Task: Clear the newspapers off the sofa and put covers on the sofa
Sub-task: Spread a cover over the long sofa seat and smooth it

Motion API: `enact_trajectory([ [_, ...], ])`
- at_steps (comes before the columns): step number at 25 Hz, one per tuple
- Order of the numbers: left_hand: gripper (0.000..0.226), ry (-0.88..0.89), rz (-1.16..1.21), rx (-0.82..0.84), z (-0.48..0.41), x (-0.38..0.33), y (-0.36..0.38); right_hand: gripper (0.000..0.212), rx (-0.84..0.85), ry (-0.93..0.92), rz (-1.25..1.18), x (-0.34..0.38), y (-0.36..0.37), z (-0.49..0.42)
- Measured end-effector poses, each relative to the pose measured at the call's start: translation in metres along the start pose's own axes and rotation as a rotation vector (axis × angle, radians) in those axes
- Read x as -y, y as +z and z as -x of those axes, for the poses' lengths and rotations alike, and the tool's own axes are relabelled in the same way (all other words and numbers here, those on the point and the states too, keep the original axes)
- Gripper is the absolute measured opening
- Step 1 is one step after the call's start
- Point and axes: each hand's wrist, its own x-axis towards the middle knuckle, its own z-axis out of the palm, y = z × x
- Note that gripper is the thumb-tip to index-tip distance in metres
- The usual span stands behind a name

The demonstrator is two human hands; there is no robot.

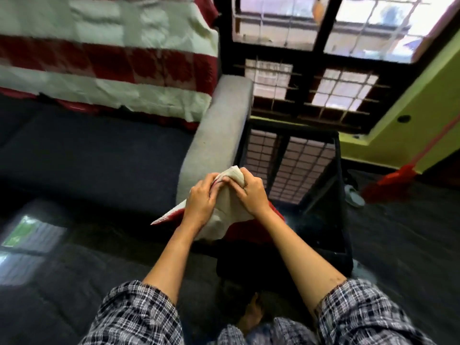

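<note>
A dark-cushioned sofa fills the left of the view, its seat bare and its backrest draped with a large red-and-white cover that hangs down to the cushion line. Behind and to the right, a black-framed window with a metal grille lets in daylight next to a lime-green wall. A black metal-frame stand sits on the dark floor just beside the sofa's grey armrest, which carries no cover. In front of the near end of that armrest, a person in plaid sleeves holds a smaller cover, white on top with red showing along its edge and underside, bunched into a loose fold that sags between the forearms. The left hand grips the cloth from the left, fingers curled into the fabric near its top. The right hand clamps it from the other side, fingers bent over the upper fold, so the two hands nearly touch. Against the green wall leans a red mop, its head on the floor, and a pale slipper lies near it, close to the stand's far leg.
</note>
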Motion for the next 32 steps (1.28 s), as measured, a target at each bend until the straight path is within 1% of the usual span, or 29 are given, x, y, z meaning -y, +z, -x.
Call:
enact_trajectory([
  [2, 0.038, 0.034, 0.005, -0.138, 0.005, 0.002, -0.046, 0.052, -0.106, -0.090, -0.033, 0.051, 0.027, -0.002],
  [3, 0.037, 0.042, -0.001, -0.204, 0.008, 0.002, -0.068, 0.051, -0.130, -0.122, -0.061, 0.078, 0.040, -0.004],
  [6, 0.043, 0.056, -0.094, -0.414, 0.027, 0.012, -0.144, 0.035, -0.147, -0.252, -0.111, 0.159, 0.083, -0.001],
  [7, 0.045, 0.054, -0.137, -0.474, 0.033, 0.015, -0.166, 0.034, -0.150, -0.288, -0.123, 0.182, 0.095, 0.002],
  [9, 0.042, 0.057, -0.220, -0.597, 0.049, 0.023, -0.221, 0.042, -0.174, -0.369, -0.136, 0.235, 0.125, 0.011],
  [11, 0.036, 0.085, -0.324, -0.678, 0.066, 0.033, -0.277, 0.047, -0.194, -0.435, -0.121, 0.284, 0.156, 0.020],
  [14, 0.029, 0.126, -0.458, -0.752, 0.090, 0.050, -0.353, 0.044, -0.208, -0.537, -0.095, 0.344, 0.202, 0.031],
  [16, 0.028, 0.146, -0.511, -0.789, 0.105, 0.061, -0.392, 0.048, -0.201, -0.594, -0.084, 0.374, 0.229, 0.035],
  [20, 0.029, 0.114, -0.555, -0.899, 0.133, 0.099, -0.469, 0.049, -0.123, -0.712, -0.078, 0.436, 0.295, 0.042],
  [23, 0.031, 0.073, -0.600, -0.977, 0.144, 0.134, -0.518, 0.054, -0.056, -0.766, -0.117, 0.476, 0.347, 0.039],
  [27, 0.032, 0.058, -0.611, -1.015, 0.140, 0.177, -0.585, 0.040, 0.033, -0.818, -0.180, 0.522, 0.418, 0.014],
  [30, 0.032, 0.079, -0.653, -1.032, 0.122, 0.217, -0.644, 0.041, 0.081, -0.910, -0.219, 0.560, 0.476, -0.017],
  [32, 0.032, 0.106, -0.698, -1.013, 0.107, 0.239, -0.682, 0.042, 0.106, -0.958, -0.237, 0.586, 0.506, -0.040],
])
